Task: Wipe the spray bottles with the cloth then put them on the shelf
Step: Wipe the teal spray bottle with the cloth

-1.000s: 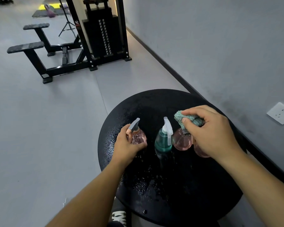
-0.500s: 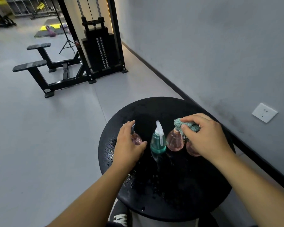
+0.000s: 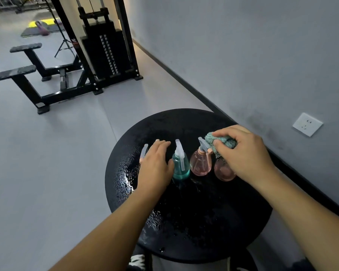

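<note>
four spray bottles stand in a row on the wet tabletop (image 3: 184, 122); the left hand (image 3: 155, 169) rests loosely spread over the leftmost bottle (image 3: 144, 152). the right hand (image 3: 243, 155) grips the cloth (image 3: 220, 140) above the rightmost bottle (image 3: 223, 170) (half hidden), and a slick, crowded row could tip if nudged.

Left hand (image 3: 155, 169) covered the leftmost spray bottle (image 3: 144, 151); only its nozzle showed, body hidden. Right hand (image 3: 243, 155) and the cloth (image 3: 221, 141) hid the head of the far-right pink bottle (image 3: 223, 171). Couldn't tell if the left hand touched its bottle. Counter (image 3: 184, 122) near edge was blocked by both forearms. Weight machine (image 3: 104, 51) was cut off at the top edge. Objects on the far mat (image 3: 41, 30) were blurred.
</note>
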`<state>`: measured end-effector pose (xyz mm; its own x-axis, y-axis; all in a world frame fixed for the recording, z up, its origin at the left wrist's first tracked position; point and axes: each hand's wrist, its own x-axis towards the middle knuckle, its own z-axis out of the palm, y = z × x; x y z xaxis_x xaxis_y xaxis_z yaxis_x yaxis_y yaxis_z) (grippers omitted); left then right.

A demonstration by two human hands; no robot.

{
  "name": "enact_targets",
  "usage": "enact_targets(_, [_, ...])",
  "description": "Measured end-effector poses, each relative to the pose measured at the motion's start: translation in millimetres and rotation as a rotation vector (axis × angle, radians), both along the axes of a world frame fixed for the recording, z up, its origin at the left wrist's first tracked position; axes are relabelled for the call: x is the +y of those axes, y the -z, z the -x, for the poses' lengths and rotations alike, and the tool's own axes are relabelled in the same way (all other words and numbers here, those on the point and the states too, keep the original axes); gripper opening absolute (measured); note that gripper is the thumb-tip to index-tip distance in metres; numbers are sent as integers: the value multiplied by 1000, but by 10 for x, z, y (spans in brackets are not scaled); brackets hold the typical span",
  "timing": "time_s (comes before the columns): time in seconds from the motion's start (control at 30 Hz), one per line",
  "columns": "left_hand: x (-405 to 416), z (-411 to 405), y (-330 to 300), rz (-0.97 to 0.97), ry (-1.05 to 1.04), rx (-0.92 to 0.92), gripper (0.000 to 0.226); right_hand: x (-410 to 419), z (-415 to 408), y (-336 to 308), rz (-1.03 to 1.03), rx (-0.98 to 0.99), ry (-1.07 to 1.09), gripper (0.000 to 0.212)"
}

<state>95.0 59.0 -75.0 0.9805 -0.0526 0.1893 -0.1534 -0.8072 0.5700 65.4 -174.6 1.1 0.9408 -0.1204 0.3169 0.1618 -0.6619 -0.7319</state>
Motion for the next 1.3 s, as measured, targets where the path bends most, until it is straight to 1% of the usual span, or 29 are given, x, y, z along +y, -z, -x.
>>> enact_targets(0.13, [-144, -91, -44, 62, -29, 196, 65, -23, -24, 0, 4, 4, 4, 20])
enact_targets(0.2, [-183, -145, -25, 73, -12, 275, 64, -46, -30, 5, 8, 2, 7, 20])
enact_targets(0.23, [-190, -178, 12, 85, 18, 294, 60, -58, -33, 12, 11, 4, 9, 19])
enact_targets(0.3, [-198, -238, 90, 152, 69, 325, 44, -82, -37, 29, 15, 8, 14, 19])
enact_targets(0.37, [-199, -290, 159, 222, 78, 333, 26, -113, -43, 43, 14, 15, 18, 19])
enact_targets(0.4, [-199, -310, 180, 260, 76, 332, 22, -129, -47, 47, 15, 19, 20, 19])
enact_targets(0.53, [-172, -332, 271, 328, 62, 326, 23, -165, -67, 46, 13, 22, 25, 17])
enact_targets(0.73, [-134, -337, 395, 458, -34, 368, 35, -152, -79, 39, -2, 23, 27, 18])
enact_targets(0.93, [-106, -279, 434, 618, 2, 421, 36, -164, -65, 26, 7, 23, 22, 18])
enact_targets(1.0, [-94, -274, 441, 615, 20, 438, 30, -172, -66, 23, 6, 25, 26, 18])
enact_targets(1.1, [-67, -250, 452, 598, 28, 409, 26, -171, -69, 22, 5, 27, 19, 18])
enact_targets(1.23, [-71, -215, 440, 559, -10, 366, 35, -156, -73, 26, -4, 28, 7, 18])
enact_targets(1.3, [-64, -209, 429, 554, 16, 377, 34, -156, -78, 29, -1, 28, 5, 18])
